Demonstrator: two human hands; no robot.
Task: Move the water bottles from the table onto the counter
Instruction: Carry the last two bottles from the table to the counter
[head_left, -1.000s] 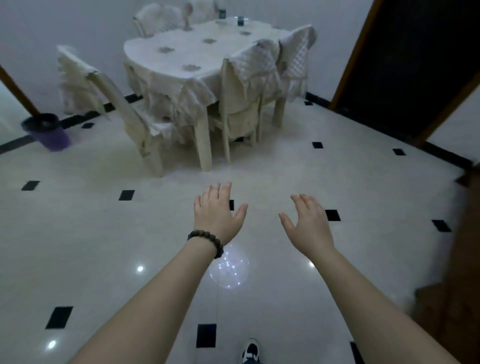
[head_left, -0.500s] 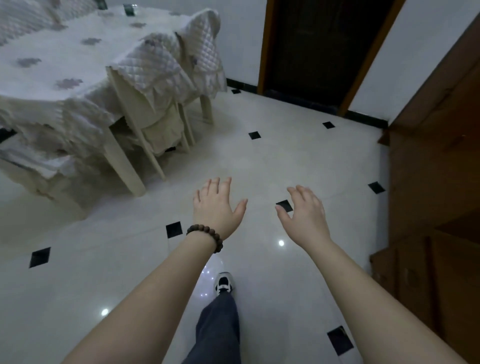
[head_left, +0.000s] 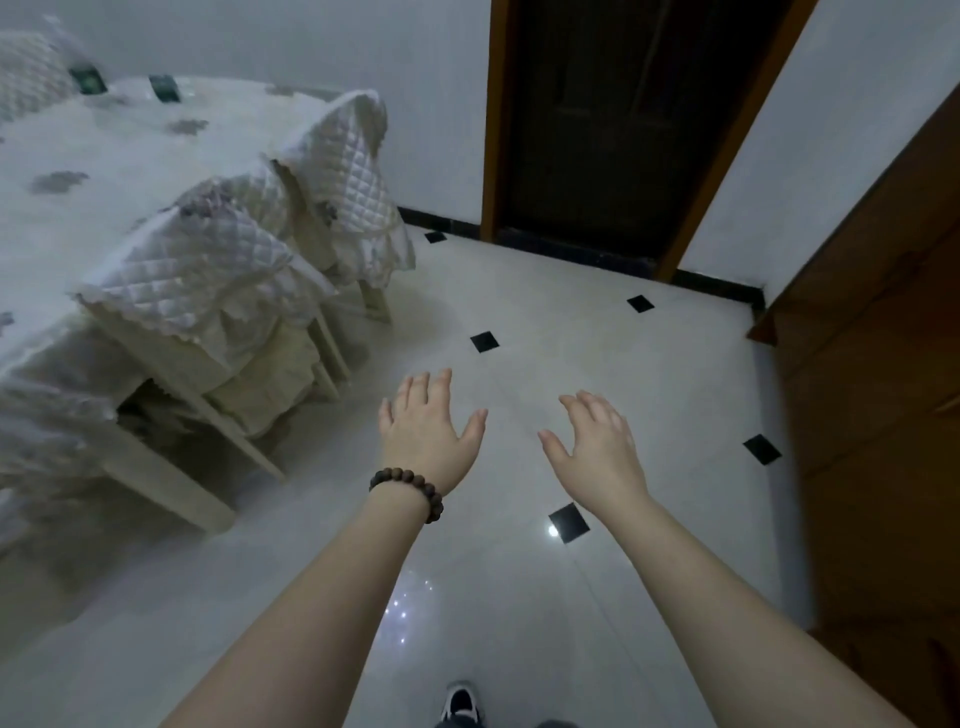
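Both hands are empty and held out over the tiled floor (head_left: 545, 322) with fingers spread: the left hand (head_left: 423, 434), with a bead bracelet (head_left: 408, 491) at the wrist, and the right hand (head_left: 597, 452) just beside it, not touching. To the left stands the cloth-covered bench (head_left: 104, 156) with two quilted chairs (head_left: 208, 270) pushed against it. Two dark, blurred objects, possibly the water bottles (head_left: 165, 87), sit at its far edge, well apart from the hands; a dark doorway (head_left: 623, 119) lies ahead.
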